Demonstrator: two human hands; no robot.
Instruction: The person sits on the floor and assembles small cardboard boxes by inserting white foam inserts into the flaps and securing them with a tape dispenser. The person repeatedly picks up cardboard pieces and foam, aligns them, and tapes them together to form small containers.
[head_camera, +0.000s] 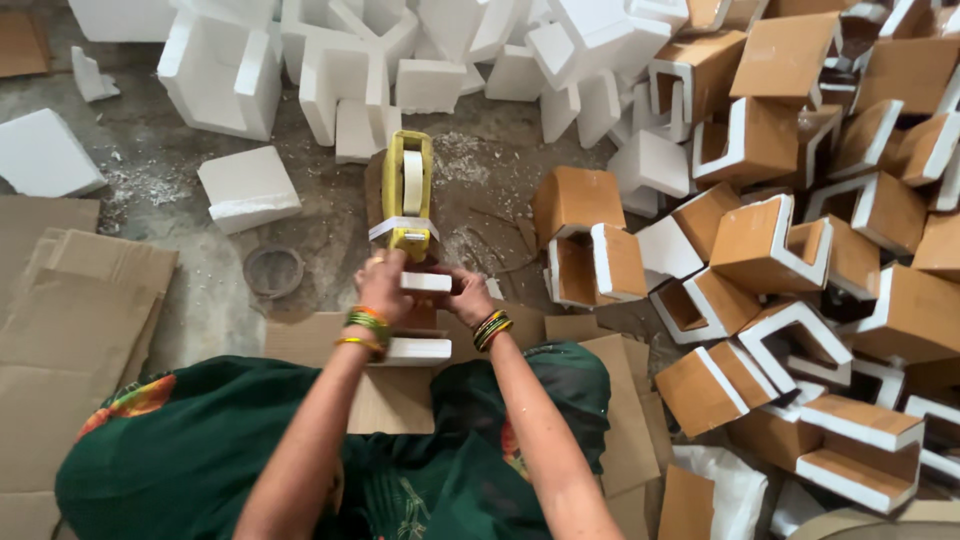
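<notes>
both hands met at centre frame over the lap. the left hand (383, 283) was closed round the handle of a yellow tape dispenser (406, 195), whose long axis ran straight away from the body, roll end far, blade end near and just above a white foam piece (424, 283). the right hand (468, 296) was curled shut on the right end of that foam piece, thumb side toward the dispenser. so the dispenser lay ahead of and touching the left hand, and the foam sat between the two hands, its long axis across the body, at right angles to the dispenser. a second white foam edge (418, 349) showed lower down by the left wrist, resting on a cardboard sheet (395, 400); could not tell if it was the same block. the left hand was nearer the dispenser, the right nearer the pile of cardboard-faced foam corners (770, 250) on the right. bare foam blocks (250, 187) lay on the floor (150, 170) well ahead, with an empty tape ring (273, 270) near the left side.
</notes>
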